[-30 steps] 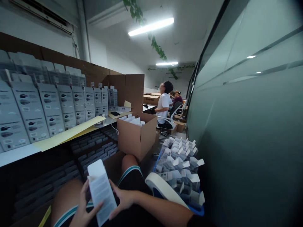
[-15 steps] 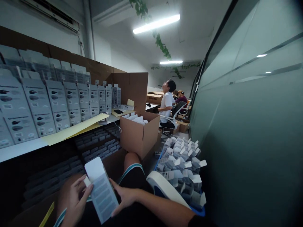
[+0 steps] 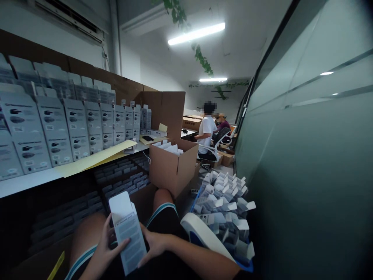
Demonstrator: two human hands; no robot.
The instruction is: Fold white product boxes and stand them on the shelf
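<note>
A slim white carton (image 3: 130, 241) with grey print stands slightly tilted above my lap, its top flap (image 3: 120, 203) raised. My left hand (image 3: 109, 243) grips it from the left, with the thumb lying across the printed face. From the other side, my right hand (image 3: 153, 242) holds the lower right edge, thumb near the bottom corner. The fingers behind the carton are partly hidden. To the right, beyond a white chair armrest (image 3: 201, 229), a blue crate (image 3: 246, 265) is filled with similar cartons (image 3: 221, 202) with their flaps up.
Rows of upright printed cartons (image 3: 55, 130) line the table at left, with a yellow sheet (image 3: 96, 159) along its edge. A brown cardboard box (image 3: 164, 167) with white cartons stands ahead. Two people (image 3: 206, 128) sit farther back. A frosted glass wall (image 3: 305, 163) runs along the right.
My left hand has moved from the carton's upper left side onto its front face. The carton is turned slightly and its top side flap shows. The view has shifted a little.
</note>
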